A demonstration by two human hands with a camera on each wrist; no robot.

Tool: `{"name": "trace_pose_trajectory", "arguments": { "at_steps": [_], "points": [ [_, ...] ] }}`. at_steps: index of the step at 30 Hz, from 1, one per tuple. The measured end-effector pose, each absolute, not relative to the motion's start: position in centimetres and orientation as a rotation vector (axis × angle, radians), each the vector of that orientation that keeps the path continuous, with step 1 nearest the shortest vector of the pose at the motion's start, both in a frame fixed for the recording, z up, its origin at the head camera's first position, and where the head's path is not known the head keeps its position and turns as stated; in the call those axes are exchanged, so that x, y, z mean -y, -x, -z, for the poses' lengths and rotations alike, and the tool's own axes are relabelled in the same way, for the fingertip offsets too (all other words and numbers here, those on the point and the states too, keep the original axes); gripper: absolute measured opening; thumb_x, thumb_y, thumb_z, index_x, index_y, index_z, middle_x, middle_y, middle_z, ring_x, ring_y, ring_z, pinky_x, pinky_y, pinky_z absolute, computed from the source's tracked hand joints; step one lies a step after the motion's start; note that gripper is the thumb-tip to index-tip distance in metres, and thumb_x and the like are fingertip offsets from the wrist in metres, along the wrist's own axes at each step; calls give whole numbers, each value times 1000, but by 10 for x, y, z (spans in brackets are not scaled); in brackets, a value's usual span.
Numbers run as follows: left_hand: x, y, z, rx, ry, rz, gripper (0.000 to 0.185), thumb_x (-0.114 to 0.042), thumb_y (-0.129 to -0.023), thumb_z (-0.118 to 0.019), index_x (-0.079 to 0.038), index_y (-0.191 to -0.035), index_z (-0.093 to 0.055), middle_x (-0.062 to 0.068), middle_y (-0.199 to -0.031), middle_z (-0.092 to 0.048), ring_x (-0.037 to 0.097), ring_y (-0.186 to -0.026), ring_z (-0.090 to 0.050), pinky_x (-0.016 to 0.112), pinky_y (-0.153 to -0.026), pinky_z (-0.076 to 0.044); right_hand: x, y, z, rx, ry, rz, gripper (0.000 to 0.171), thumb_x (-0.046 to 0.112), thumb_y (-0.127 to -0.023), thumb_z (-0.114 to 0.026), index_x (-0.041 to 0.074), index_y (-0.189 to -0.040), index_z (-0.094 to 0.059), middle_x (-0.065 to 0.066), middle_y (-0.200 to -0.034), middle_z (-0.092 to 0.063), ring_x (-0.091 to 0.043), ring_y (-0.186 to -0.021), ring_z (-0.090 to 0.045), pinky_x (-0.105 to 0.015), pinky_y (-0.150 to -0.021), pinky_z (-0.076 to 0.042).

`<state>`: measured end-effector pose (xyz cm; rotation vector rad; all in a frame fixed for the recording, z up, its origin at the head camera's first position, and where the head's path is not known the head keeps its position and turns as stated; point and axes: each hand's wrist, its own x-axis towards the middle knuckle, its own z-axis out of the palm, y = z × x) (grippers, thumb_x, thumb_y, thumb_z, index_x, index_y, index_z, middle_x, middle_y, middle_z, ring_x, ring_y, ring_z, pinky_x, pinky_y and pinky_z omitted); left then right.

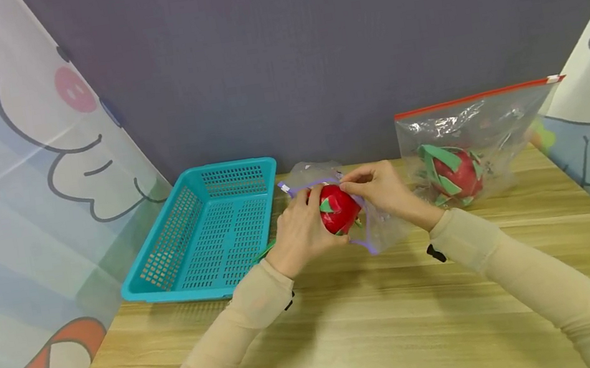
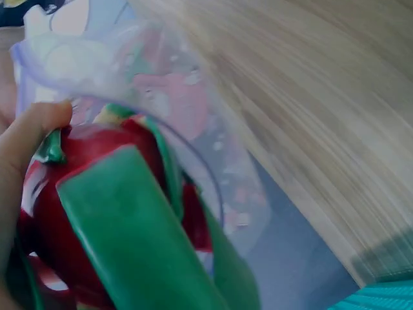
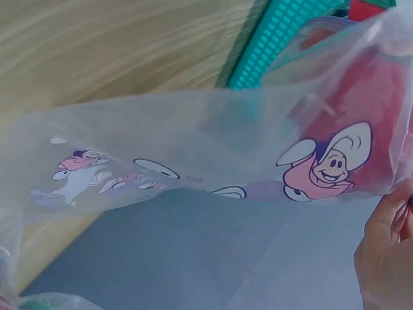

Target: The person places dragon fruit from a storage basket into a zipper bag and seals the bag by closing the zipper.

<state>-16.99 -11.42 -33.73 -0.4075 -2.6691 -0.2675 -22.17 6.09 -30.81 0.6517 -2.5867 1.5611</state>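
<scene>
Wooden table [image 1: 349, 327] runs up to a grey wall. Near its back edge, the left hand [image 1: 302, 233] grips a red dragon fruit [image 1: 338, 208], while the right hand [image 1: 380, 187] pinches the purple-rimmed clear bag [image 1: 378, 232] around it. A teal basket [image 1: 206, 234] sits toward the left edge, and a second bagged fruit [image 1: 455, 174] leans at the back right.

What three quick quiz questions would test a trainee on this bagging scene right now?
1. True or false: the left hand grips the red dragon fruit.
2. Which holds the purple-edged bag? A) right hand B) nothing
3. What lies inside the red-zip bag?

Key: 1 true. 2 A. 3 a second dragon fruit, by the head view.
</scene>
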Motion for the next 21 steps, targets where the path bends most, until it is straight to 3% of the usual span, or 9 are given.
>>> {"name": "trace_pose_trajectory", "arguments": {
  "at_steps": [9, 14, 17, 21],
  "points": [
    [110, 184, 339, 2551, 426, 56, 94, -60, -55, -75, -9, -127, -45, 11, -115, -54, 25, -94, -61, 35, -64, -56, -61, 222, 298, 2611, -641, -1541, 20, 22, -82, -69, 6, -94, -72, -11, -93, -70, -8, -73, -62, -18, -61, -50],
    [106, 192, 341, 2478, 570, -180, 88, -61, -60, -70, -6, -125, -48, 12, -112, -57, 24, -95, -61, 29, -73, -55, -64, 223, 297, 2630, -679, -1548, 21, 21, -83, -68, 3, -95, -72, -12, -93, -70, -7, -70, -60, -19, -60, -48],
    [101, 195, 339, 2517, 625, -272, 93, -60, -60, -70, -7, -133, -44, 12, -116, -57, 23, -94, -61, 28, -79, -53, -65, 223, 293, 2624, -728, -1531, 20, 19, -83, -68, 3, -94, -72, -12, -92, -70, -7, -69, -60, -20, -61, -48],
    [95, 196, 335, 2597, 653, -324, 100, -60, -60, -69, -10, -141, -36, 13, -120, -56, 23, -93, -62, 29, -74, -55, -68, 224, 286, 2637, -788, -1491, 19, 19, -85, -67, 4, -96, -71, -12, -95, -69, -7, -73, -61, -20, -65, -49]
  ]
}}
